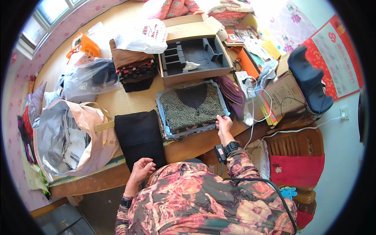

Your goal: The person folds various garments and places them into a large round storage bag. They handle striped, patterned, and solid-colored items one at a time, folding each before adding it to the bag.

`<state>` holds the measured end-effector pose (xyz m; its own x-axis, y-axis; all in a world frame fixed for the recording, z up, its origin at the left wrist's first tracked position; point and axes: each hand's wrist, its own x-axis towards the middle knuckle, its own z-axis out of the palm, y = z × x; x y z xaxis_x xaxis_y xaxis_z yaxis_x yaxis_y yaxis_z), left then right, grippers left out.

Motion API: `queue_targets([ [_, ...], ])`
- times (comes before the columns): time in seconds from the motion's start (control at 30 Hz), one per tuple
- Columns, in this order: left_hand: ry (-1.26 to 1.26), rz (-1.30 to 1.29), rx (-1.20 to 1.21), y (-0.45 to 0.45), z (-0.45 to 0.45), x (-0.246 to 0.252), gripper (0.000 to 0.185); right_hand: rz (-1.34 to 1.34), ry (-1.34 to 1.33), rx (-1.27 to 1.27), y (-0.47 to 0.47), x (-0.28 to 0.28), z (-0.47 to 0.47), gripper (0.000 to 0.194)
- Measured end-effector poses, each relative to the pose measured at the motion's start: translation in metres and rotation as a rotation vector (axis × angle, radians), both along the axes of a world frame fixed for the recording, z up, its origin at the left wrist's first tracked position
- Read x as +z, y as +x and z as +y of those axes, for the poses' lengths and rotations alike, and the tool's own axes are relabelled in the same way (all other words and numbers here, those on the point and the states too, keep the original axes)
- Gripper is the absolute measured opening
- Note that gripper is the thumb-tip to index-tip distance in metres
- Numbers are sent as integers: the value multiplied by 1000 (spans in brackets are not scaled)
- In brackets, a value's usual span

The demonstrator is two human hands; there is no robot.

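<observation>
A folded dark garment with a small dotted pattern (169,110) lies on top of a neat stack, over a light-blue folded cloth (227,113). My right hand (224,124) is at the stack's near right corner, its bunched fingertips pinching the patterned garment's edge. Left of the stack, a folded black garment (138,129) lies flat and reaches over the near edge. My left hand (142,169) is by its lower end, close to my body, with fingers loosely bent and nothing in them.
An open cardboard box with black dividers (196,73) sits behind the stack. At left stand a pink bag with a silvery lining (102,138) and a pile of folded clothes (129,60). A maroon pouch (232,91), a power strip (243,80) and white cords are at right.
</observation>
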<state>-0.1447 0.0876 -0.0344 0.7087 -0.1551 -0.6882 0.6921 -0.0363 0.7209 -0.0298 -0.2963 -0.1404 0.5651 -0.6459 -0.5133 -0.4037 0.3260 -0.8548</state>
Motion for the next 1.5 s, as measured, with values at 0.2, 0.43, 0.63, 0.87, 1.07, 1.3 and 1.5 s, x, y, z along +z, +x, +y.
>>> queue_targets([
  [0.2, -38, 58, -34, 21, -12, -8, 24, 72, -83, 48, 26, -14, -18, 39],
  [0.43, -355, 164, 161, 77, -52, -50, 22, -23, -88, 164, 49, -32, -38, 51],
  [0.63, -503, 188, 321, 106, -98, -81, 37, 64, 365, 390, 63, -2, -38, 34],
  [0.87, -156, 128, 486, 135, -131, -90, 61, -156, 635, 594, 63, 25, -26, 24],
  [1.07, -50, 148, 373, 166, -138, -88, 46, 47, 537, 562, 51, 33, -1, 21],
  [1.3, -458, 87, 261, 162, -120, -67, 27, -211, 673, 674, 49, 68, 9, 29],
  [1.5, -755, -235, 156, 141, -68, 13, 28, -401, 567, 919, 53, 142, 26, 42],
])
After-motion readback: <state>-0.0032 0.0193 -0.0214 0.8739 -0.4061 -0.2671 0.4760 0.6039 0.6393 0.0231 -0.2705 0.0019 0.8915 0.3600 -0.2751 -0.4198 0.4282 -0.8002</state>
